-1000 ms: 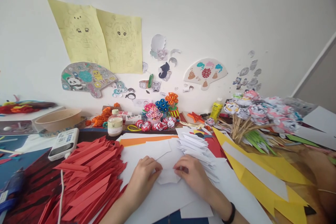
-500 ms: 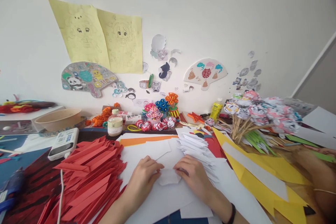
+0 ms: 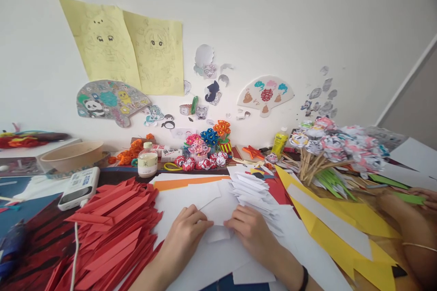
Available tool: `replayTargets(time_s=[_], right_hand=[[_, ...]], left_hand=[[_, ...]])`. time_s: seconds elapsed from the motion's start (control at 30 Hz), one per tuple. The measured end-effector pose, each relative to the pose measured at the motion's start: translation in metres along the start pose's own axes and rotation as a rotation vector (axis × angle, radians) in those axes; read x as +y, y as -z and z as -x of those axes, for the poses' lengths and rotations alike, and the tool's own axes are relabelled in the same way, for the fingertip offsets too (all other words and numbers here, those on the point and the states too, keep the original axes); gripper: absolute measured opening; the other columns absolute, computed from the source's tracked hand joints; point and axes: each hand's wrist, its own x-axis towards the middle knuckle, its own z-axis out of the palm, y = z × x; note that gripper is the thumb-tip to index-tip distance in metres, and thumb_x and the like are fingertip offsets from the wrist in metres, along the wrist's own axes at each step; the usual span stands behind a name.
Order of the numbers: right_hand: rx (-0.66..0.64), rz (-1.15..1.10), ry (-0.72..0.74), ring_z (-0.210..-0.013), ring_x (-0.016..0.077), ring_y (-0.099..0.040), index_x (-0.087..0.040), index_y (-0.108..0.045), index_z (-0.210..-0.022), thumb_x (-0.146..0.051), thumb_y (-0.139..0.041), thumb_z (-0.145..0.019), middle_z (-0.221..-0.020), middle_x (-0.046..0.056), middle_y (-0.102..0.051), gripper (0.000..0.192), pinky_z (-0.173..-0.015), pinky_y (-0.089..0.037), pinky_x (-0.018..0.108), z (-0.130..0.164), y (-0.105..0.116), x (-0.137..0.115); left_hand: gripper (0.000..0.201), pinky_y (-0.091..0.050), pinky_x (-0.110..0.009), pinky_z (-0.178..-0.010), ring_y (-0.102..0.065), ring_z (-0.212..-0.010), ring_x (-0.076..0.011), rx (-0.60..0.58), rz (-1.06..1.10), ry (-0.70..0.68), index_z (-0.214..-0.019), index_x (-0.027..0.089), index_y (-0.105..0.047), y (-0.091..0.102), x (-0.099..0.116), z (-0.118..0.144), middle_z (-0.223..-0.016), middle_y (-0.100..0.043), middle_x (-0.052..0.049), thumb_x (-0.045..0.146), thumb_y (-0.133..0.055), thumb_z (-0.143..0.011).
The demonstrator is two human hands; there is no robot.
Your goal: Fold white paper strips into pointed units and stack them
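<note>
The fingers of the left hand (image 3: 187, 232) and right hand (image 3: 251, 229) hide the ends of the small white paper (image 3: 219, 233) between them; both forearms run off the bottom edge. That edge also crops the red paper strips (image 3: 114, 232) and the white cable (image 3: 75, 254). At the left edge, a blue tool (image 3: 12, 248) is cut off and blurred. The right edge cuts a co-worker's hand (image 3: 426, 198). The bottle's (image 3: 147, 163) finer print is too small to read.

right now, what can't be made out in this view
In the head view:
Folded white paper: ends hidden by left fingers and right fingers.
Co-worker's hand: cut off by right edge.
Blue tool: blurred, cut off by left edge.
Bottle: label's fine print too small.
</note>
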Motion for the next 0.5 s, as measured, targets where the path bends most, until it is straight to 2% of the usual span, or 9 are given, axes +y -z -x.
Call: replayTargets(time_s=[0.1,0.27,0.5], right_hand=[[-0.029,0.041,0.017,-0.069,0.0166,-0.05,-0.019,-0.065,-0.083,-0.008,-0.043,-0.09,-0.069,0.003,-0.058,0.026,-0.061,-0.031,0.029,0.001,0.0,0.001],[-0.066,0.079,0.028,-0.072,0.0168,-0.05,-0.019,-0.064,-0.086,-0.004,-0.045,-0.088,-0.073,0.003,-0.058,0.024,-0.062,-0.032,0.028,0.003,-0.001,0.001],[-0.023,0.181,0.128,-0.067,0.0162,-0.05,-0.015,-0.062,-0.085,-0.009,-0.042,-0.093,-0.069,0.003,-0.056,0.022,-0.059,-0.036,0.027,0.0,0.005,-0.008]], left_hand=[[0.025,-0.039,-0.03,-0.064,-0.05,-0.075,-0.0184,-0.013,-0.069,-0.025,-0.097,0.026,-0.067,-0.002,-0.001,0.002,-0.078,-0.063,-0.004,0.016,-0.045,-0.092],[0.025,-0.036,-0.031,-0.063,-0.049,-0.076,-0.0191,-0.069,-0.204,-0.107,-0.102,0.021,-0.063,0.001,0.004,0.002,-0.08,-0.061,-0.005,0.017,-0.04,-0.095],[0.019,-0.036,-0.031,-0.061,-0.047,-0.071,-0.0189,-0.167,-0.368,-0.177,-0.09,0.015,-0.06,0.003,0.012,0.0,-0.075,-0.057,-0.004,0.018,-0.041,-0.094]])
